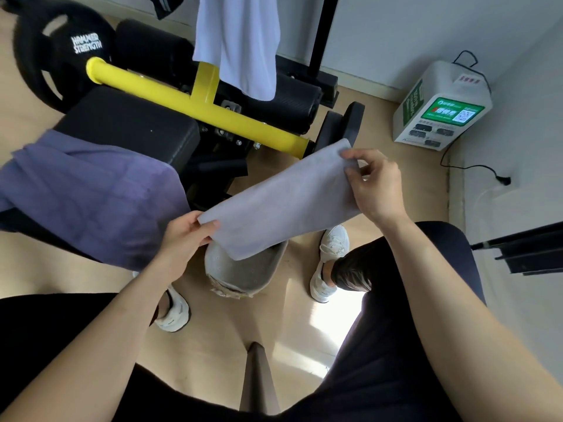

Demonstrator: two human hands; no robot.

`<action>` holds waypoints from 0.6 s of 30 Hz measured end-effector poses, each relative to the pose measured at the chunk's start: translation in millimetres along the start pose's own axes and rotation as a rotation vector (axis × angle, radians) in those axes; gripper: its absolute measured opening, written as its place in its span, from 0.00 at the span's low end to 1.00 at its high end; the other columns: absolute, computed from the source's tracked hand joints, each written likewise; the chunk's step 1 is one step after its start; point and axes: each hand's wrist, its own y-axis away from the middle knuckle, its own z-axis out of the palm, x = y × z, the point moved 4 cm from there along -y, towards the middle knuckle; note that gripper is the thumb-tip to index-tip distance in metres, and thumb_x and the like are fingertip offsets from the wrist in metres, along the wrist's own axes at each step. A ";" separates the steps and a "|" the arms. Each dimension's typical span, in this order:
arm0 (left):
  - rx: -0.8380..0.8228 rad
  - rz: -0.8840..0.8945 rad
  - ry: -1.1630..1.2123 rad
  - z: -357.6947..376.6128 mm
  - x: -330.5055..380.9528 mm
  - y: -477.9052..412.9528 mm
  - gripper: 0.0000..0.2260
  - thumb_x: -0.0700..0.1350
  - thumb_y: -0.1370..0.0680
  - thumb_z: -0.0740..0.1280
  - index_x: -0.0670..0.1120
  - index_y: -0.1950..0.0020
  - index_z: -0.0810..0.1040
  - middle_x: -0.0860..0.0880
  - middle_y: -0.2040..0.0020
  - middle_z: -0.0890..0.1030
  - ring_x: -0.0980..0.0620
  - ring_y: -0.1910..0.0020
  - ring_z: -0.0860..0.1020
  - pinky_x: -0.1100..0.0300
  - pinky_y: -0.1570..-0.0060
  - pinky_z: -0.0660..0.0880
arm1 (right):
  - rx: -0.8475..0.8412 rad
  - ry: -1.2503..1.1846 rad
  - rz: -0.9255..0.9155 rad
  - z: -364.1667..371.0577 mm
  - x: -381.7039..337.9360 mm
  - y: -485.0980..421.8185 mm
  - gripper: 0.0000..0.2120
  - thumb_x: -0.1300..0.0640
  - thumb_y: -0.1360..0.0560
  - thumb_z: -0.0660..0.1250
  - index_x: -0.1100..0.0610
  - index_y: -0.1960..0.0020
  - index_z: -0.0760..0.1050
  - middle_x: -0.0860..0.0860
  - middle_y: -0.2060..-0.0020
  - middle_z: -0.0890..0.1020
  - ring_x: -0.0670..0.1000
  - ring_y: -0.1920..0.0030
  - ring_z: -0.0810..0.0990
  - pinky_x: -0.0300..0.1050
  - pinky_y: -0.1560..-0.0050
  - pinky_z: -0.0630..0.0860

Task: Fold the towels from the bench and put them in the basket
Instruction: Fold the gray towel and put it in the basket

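A purple towel (91,190) drapes the bench (128,123) left of the hands. The left hand (182,239) and right hand (374,184), well apart, pinch a folded grey towel (280,202) above the basket (243,272).

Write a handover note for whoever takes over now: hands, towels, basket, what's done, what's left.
Left hand grips the near corner of the grey towel; right hand pinches its far end.
It is held over the basket on the floor, apparently folded.
Purple towel lies unfolded on the bench; a white towel hangs behind it.
Done: grey towel about folded. Left: drop it in, then fold the other two.
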 end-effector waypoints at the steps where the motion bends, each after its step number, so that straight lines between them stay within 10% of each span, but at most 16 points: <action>1: 0.027 0.005 0.034 0.4 3.6 0.8 0.06 0.41 0.21 0.72 0.43 0.44 0.82 0.44 0.45 0.85 0.44 0.42 0.83 0.45 0.39 0.80 | -0.013 0.013 0.009 2.6 1.0 0.4 0.14 0.65 0.23 0.67 0.52 0.42 0.82 0.46 0.45 0.82 0.42 0.57 0.76 0.22 0.56 0.68; 7: 0.063 0.041 0.113 5.2 27.6 8.8 0.05 0.40 0.20 0.70 0.48 0.45 0.82 0.50 0.49 0.86 0.50 0.47 0.85 0.54 0.53 0.83 | -0.110 0.068 -0.021 19.9 0.2 6.2 0.14 0.67 0.27 0.70 0.54 0.44 0.82 0.49 0.49 0.83 0.52 0.55 0.80 0.41 0.50 0.77; 12: 0.018 0.063 0.112 14.0 40.8 16.6 0.05 0.40 0.20 0.70 0.46 0.45 0.82 0.46 0.47 0.86 0.50 0.47 0.85 0.53 0.55 0.84 | -0.159 -0.050 -0.092 38.7 -15.9 23.1 0.14 0.69 0.27 0.70 0.53 0.47 0.82 0.46 0.54 0.81 0.41 0.57 0.78 0.33 0.53 0.74; 18: 0.011 0.075 0.165 28.2 48.3 25.8 0.04 0.38 0.20 0.70 0.44 0.46 0.82 0.45 0.53 0.85 0.51 0.53 0.84 0.56 0.59 0.83 | -0.272 -0.306 -0.035 68.9 -33.1 45.7 0.33 0.69 0.27 0.71 0.49 0.27 0.68 0.55 0.54 0.80 0.46 0.57 0.77 0.33 0.51 0.76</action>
